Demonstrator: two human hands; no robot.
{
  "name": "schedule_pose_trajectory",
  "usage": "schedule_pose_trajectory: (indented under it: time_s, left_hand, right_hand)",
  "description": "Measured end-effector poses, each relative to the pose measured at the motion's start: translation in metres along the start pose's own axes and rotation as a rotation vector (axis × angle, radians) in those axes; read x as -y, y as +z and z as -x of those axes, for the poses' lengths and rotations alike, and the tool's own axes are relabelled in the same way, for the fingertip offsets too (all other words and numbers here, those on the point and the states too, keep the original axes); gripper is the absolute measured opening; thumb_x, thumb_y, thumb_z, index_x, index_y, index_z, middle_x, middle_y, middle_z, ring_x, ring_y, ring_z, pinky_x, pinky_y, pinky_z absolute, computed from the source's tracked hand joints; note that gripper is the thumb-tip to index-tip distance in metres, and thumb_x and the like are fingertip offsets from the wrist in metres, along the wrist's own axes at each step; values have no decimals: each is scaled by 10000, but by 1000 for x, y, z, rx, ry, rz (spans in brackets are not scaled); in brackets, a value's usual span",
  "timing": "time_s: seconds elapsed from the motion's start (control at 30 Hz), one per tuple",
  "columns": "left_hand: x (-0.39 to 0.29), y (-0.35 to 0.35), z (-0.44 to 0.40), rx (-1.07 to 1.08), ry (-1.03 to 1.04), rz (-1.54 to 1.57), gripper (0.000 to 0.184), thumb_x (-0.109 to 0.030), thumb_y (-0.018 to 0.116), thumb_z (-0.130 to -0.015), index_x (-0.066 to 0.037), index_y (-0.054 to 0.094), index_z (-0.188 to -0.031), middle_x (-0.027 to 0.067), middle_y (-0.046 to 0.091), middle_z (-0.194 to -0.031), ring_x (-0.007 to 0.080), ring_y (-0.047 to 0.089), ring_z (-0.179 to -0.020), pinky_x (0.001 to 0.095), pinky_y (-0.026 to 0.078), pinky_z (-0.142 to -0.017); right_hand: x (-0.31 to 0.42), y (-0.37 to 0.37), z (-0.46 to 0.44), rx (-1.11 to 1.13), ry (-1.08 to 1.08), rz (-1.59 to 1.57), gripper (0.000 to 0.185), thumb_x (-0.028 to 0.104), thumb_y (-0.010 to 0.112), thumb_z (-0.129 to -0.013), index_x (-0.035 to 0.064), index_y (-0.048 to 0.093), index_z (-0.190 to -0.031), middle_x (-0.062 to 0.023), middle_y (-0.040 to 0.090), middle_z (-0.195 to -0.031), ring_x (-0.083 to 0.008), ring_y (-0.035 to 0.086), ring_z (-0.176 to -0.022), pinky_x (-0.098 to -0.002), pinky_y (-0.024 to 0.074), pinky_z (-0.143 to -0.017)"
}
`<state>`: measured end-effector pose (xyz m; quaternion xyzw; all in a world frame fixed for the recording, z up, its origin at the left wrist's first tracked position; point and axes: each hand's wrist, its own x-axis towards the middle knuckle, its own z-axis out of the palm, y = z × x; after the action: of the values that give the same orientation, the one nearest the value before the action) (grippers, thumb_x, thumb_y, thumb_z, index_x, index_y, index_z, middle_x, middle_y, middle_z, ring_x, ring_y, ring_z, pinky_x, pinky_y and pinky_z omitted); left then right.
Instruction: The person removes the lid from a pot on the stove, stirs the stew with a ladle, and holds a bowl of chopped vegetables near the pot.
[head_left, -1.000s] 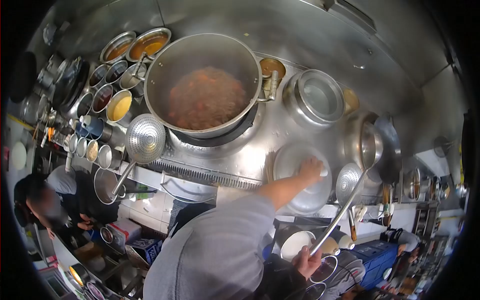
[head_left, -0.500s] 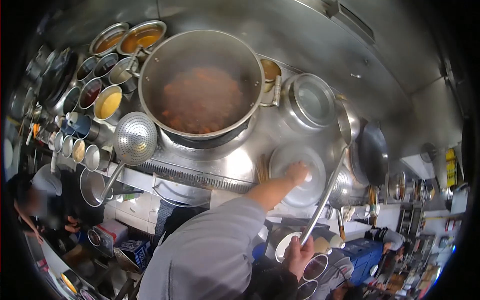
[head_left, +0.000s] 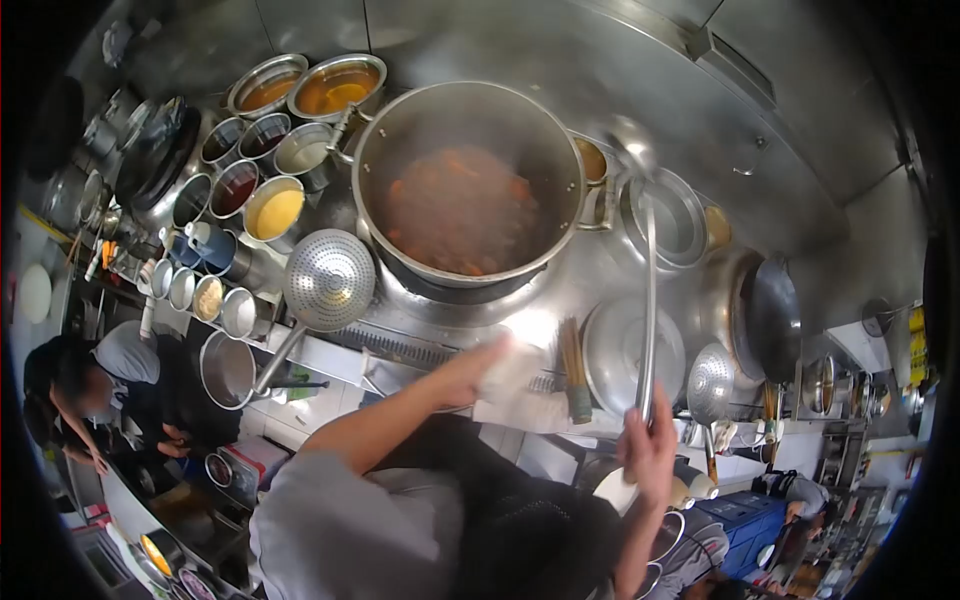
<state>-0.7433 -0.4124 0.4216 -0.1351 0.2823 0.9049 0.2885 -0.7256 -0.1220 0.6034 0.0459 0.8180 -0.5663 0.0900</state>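
Blurred by motion, my left hand [head_left: 475, 372] is at the stove's front edge, closed on what looks like a pale cloth [head_left: 512, 376]. My right hand [head_left: 650, 440] grips the long handle of a metal ladle [head_left: 650, 300], whose blurred bowl is at the back, over the rim of a metal pot of clear liquid [head_left: 672, 222]. The large pot [head_left: 365, 190] holds steaming reddish-brown food with orange pieces. A round metal lid [head_left: 610, 350] lies behind the ladle handle.
Sauce containers [head_left: 275, 212] and a perforated skimmer [head_left: 330, 280] are at left. A bamboo brush [head_left: 575, 370] is beside the lid; a second skimmer [head_left: 710, 380] and dark wok [head_left: 775, 320] are at right. Other people [head_left: 125, 355] stand at far left and lower right.
My left hand has left the lid and moved left to the front edge, where it now has the pale cloth. My right hand has swung the ladle bowl left, over the liquid pot.
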Motion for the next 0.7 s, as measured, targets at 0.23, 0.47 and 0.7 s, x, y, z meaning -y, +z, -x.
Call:
schedule_pose_trajectory:
  time_s: [0.23, 0.47, 0.7]
  left_hand:
    - [-136, -92, 172, -417, 644, 21, 773, -702, 403, -1038, -124, 443, -1549, 134, 604, -1433, 330, 649, -1226, 563, 608, -900]
    - [-250, -118, 164, -501, 964, -80, 605, -477, 379, -1147, -162, 304, -1658, 129, 495, -1547, 251, 538, -1370, 393, 473, -1106]
    - [-345, -108, 66, -986, 1117, -925, 701, -576, 414, -1094, -104, 429, -1611, 321, 457, -1401, 396, 422, -1344, 450, 332, -1171]
  right_hand:
    - [134, 111, -134, 321, -165, 502, 588, 185, 643, -1015, 21, 470, -1552, -32, 557, -648, -125, 541, -508, -317, 448, -471]
    - [164, 233, -176, 548, -251, 966, 491, 154, 585, -997, 4, 517, -1459, -261, 718, -851, -361, 725, -699, -483, 563, -613]
    - [151, 191, -127, 611, -405, 1184, 552, 149, 629, -967, 100, 520, -1506, -288, 730, -1010, -492, 690, -954, -554, 534, -870]
